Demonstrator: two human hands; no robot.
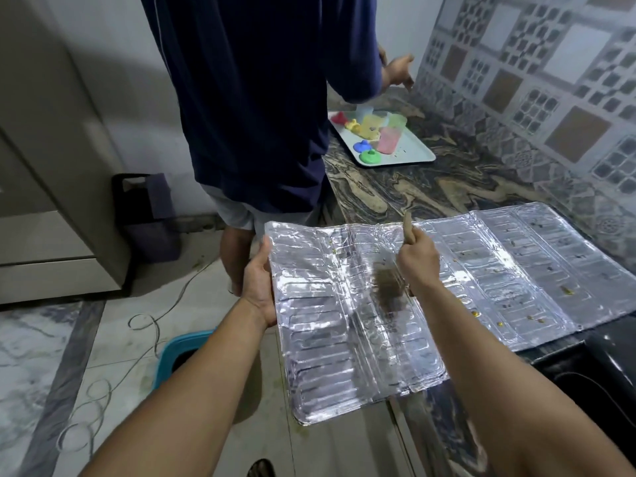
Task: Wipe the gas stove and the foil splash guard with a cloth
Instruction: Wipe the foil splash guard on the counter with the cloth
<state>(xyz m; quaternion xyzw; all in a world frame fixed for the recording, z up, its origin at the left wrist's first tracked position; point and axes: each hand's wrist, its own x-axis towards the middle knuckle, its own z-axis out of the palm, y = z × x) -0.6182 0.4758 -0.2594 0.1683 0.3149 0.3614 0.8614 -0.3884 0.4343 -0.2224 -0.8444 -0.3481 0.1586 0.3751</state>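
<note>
Right hand [418, 261] rubs cloth [390, 290] on foil splash guard [344, 339].

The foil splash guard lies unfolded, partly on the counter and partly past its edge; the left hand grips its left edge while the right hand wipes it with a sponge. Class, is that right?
Not quite. In the head view the right hand holds a brownish cloth, not a sponge. The rest holds: the foil splash guard lies unfolded, overhanging the counter, and the left hand grips its left edge.

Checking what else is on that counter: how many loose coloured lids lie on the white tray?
4 visible: red lid and yellow lid at the white tray's far-left end, blue lid and green lid at its near-left edge. The cups may hide more.
</note>
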